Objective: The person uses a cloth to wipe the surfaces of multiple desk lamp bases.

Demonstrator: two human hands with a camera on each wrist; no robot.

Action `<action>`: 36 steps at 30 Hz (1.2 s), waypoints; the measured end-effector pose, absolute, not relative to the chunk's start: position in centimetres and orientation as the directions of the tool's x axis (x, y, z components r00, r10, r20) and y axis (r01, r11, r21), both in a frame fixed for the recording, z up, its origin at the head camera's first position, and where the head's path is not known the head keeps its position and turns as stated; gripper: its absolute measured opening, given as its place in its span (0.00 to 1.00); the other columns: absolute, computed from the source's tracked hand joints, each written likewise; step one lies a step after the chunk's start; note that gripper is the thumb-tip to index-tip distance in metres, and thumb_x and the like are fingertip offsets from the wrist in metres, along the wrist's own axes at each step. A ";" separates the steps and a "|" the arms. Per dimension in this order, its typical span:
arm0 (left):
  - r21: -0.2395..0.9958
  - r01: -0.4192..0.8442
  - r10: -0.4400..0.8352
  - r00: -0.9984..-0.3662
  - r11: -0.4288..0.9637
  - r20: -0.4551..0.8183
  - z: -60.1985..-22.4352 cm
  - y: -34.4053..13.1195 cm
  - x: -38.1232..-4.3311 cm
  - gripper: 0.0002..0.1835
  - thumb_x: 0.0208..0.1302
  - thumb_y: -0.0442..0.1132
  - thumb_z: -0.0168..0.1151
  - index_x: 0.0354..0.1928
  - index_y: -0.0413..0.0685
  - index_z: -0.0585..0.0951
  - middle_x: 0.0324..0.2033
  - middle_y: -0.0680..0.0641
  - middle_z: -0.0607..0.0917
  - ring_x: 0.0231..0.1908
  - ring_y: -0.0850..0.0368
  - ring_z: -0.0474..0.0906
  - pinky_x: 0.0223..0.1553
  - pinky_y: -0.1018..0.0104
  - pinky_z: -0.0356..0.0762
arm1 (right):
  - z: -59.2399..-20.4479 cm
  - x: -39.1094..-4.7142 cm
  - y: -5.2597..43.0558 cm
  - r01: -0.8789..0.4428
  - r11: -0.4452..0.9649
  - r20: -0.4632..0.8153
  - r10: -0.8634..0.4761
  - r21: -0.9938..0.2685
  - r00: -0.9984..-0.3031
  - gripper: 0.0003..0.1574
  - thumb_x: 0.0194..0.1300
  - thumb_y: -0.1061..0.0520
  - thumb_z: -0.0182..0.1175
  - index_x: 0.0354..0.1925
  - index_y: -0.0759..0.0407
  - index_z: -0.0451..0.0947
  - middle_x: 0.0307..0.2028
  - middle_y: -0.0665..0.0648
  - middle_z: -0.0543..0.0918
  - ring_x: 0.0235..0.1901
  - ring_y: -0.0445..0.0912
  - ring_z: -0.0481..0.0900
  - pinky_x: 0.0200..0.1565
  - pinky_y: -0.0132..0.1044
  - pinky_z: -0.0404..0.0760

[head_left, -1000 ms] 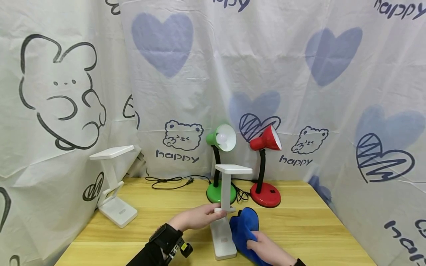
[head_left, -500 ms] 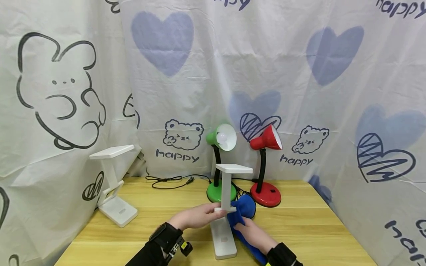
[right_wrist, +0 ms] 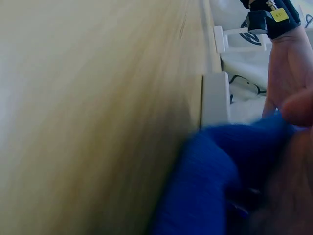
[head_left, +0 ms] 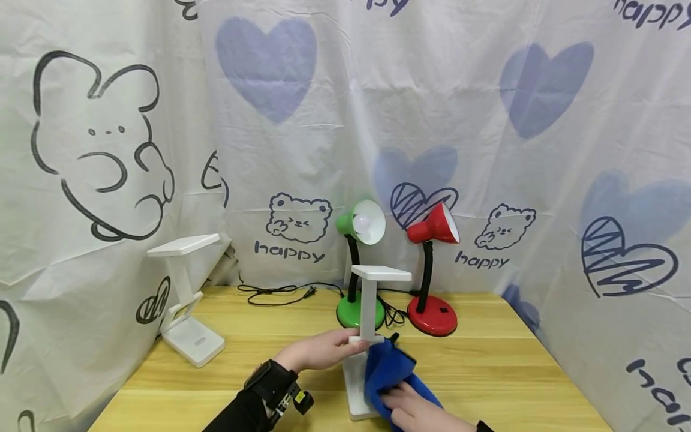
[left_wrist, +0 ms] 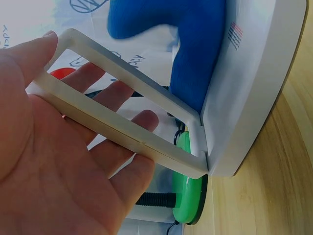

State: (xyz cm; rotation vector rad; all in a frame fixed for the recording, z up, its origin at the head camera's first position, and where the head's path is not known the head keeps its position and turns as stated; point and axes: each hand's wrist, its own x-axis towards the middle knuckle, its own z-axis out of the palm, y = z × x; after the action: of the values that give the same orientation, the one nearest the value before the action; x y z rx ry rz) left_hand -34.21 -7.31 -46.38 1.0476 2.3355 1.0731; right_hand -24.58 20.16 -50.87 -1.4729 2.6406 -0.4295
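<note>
White lamp, upright, lower frame within left fingers

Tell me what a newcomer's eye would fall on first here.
Probably the bright blue fabric cloth, which the right hand holds over the base of a white flat-headed desk lamp at front centre; the left hand grips that lamp. Next might come the glossy green cone-shaded lamp and red cone-shaded lamp, side by side farther back.

Head view, lower centre: blue cloth hides base portion of white desk lamp; bottom edge crops right hand. Right wrist view, lower right: cloth blurred. Left wrist view: left edge crops left hand; base print, upper right, illegible.
</note>
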 end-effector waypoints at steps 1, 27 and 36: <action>0.765 0.475 0.751 -0.660 0.436 -0.018 -46.4 -7.3 -34.2 0.26 0.73 0.66 0.40 0.69 0.74 0.67 0.64 0.61 0.74 0.65 0.58 0.70 0.62 0.53 0.72 | -50.7 -24.5 20.2 -0.797 0.511 0.032 -0.835 -0.321 -0.549 0.24 0.77 0.51 0.44 0.67 0.52 0.69 0.66 0.50 0.73 0.64 0.46 0.69 0.58 0.42 0.75; 0.752 0.491 0.748 -0.664 0.439 -0.003 -46.2 -7.5 -34.1 0.21 0.73 0.65 0.41 0.65 0.82 0.67 0.62 0.63 0.75 0.63 0.62 0.72 0.61 0.55 0.71 | -50.0 -25.5 13.5 -0.764 0.641 0.139 -0.765 0.068 -0.629 0.13 0.63 0.40 0.65 0.39 0.40 0.74 0.34 0.39 0.77 0.29 0.30 0.70 0.28 0.25 0.71; 0.766 0.486 0.758 -0.653 0.422 -0.003 -46.2 -7.5 -34.1 0.20 0.73 0.65 0.42 0.64 0.84 0.67 0.62 0.62 0.76 0.62 0.62 0.72 0.60 0.56 0.71 | -50.2 -25.3 12.2 -0.743 0.670 0.111 -0.739 0.005 -0.665 0.16 0.62 0.37 0.65 0.40 0.41 0.72 0.30 0.39 0.75 0.23 0.30 0.68 0.22 0.27 0.69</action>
State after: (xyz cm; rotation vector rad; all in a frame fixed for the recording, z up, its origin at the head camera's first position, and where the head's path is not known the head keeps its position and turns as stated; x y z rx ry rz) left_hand -34.13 -7.51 -46.18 1.0671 2.3326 1.0850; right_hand -25.34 12.21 -50.17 -1.3191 2.9641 -0.0653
